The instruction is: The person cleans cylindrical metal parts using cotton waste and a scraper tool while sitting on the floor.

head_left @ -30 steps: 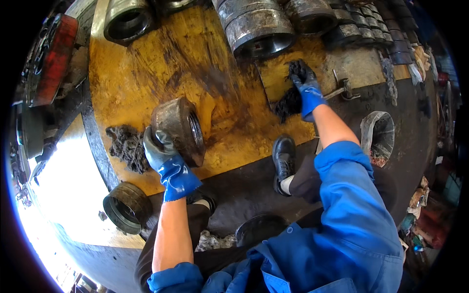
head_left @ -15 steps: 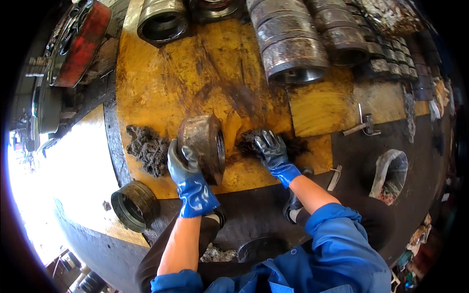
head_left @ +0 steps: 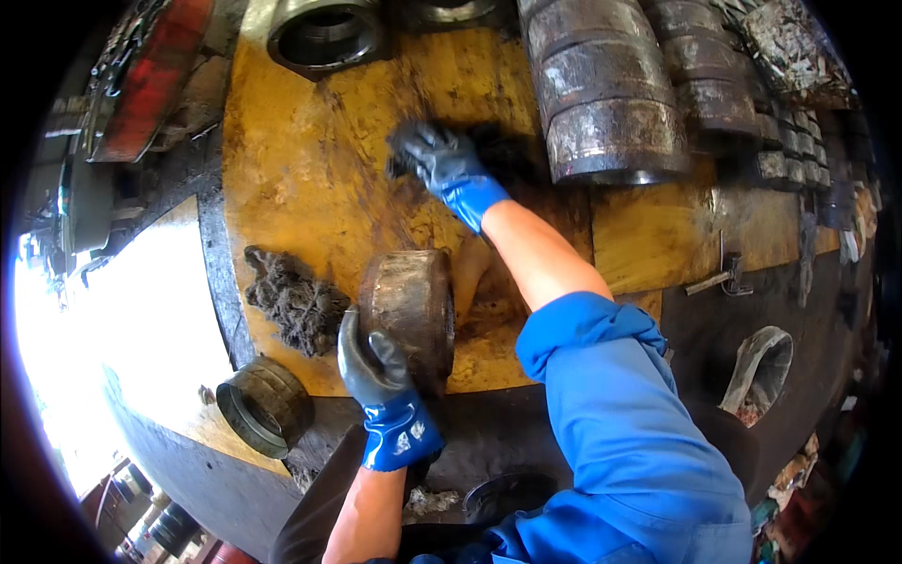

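On the stained yellow sheet (head_left: pixel 310 179) stands a thick, rusty metal ring (head_left: pixel 409 296), set on edge. My left hand (head_left: pixel 376 367), in a grey and blue rubber glove, rests against its near left side, fingers stretched and thumb apart. Farther away, my right hand (head_left: pixel 442 160), gloved alike, presses a dark rag (head_left: pixel 507 155) onto the sheet and grips it; part of the rag is hidden under the palm. A clump of grey rag (head_left: pixel 296 301) lies left of the ring.
Large metal cylinders (head_left: pixel 615 127) line the far right, and a flanged ring (head_left: pixel 324 38) sits at the far edge. A smaller ring (head_left: pixel 263 406) lies near left. To the right are a hammer (head_left: pixel 719 279) and an open-ended container (head_left: pixel 759 371).
My right hand has swept the dark rag away from me and slightly left across the sheet. My left hand stays beside the ring. The whole view has shifted slightly.
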`<state>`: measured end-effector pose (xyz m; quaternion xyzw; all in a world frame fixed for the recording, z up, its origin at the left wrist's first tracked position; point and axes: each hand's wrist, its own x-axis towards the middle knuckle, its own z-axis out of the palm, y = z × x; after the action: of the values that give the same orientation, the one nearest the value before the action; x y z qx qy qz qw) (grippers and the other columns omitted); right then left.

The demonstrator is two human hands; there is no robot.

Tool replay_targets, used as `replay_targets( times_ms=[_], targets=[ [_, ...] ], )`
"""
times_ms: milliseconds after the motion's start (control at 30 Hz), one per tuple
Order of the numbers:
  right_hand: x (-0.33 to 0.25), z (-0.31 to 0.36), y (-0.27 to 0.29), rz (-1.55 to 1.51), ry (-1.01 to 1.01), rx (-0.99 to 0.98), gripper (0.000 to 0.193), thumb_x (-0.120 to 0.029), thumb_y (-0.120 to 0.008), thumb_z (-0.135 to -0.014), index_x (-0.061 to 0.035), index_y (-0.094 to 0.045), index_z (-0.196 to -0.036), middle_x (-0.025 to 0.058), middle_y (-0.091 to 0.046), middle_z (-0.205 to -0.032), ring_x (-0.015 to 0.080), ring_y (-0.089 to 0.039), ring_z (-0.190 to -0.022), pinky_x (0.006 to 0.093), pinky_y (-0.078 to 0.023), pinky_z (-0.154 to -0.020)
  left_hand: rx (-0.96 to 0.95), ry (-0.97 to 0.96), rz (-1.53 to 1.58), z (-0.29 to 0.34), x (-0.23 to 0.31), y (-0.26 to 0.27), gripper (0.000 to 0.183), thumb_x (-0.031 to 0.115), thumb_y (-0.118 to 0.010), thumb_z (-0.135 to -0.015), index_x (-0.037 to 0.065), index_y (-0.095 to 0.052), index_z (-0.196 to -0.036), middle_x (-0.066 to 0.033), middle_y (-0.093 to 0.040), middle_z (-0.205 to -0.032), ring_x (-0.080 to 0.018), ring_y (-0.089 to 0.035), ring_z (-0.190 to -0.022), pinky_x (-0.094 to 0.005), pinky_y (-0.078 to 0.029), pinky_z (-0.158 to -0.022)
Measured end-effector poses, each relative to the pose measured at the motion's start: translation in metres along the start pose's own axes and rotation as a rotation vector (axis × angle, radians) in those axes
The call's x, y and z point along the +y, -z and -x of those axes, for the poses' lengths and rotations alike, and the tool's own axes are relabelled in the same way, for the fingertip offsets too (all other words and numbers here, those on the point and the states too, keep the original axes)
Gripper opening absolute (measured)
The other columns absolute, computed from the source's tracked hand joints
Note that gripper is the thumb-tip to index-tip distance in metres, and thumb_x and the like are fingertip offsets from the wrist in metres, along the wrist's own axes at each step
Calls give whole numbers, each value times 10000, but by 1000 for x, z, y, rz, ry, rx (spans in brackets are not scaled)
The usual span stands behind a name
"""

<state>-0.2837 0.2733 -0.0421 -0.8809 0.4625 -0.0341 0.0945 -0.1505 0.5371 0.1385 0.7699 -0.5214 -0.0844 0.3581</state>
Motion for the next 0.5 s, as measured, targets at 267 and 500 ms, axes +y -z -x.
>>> replay_targets(
  times_ms=[267,500],
  targets=[
    [13,133,-12,90,478,239,549,-294,-540,-948,-293,-454,-1490,104,-414,-1564,288,-424,-1417,488,-345,-1152,-22,68,-3,-6,8,11,431,262,-570,-996,-69,-588,-1272,-260,-651,-1211,-390,-634,-1127,-426,-479,-1005],
    [47,12,-13,-432,-137,392,545,-259,-545,-957,-264,-462,-1495,105,-542,-1452,281,-543,-1294,491,-437,-1074,-67,82,-25,-9,8,14,457,273,-554,-1005,-94,-576,-1276,-268,-641,-1235,-378,-624,-1161,-425,-462,-1031]
  ],
)
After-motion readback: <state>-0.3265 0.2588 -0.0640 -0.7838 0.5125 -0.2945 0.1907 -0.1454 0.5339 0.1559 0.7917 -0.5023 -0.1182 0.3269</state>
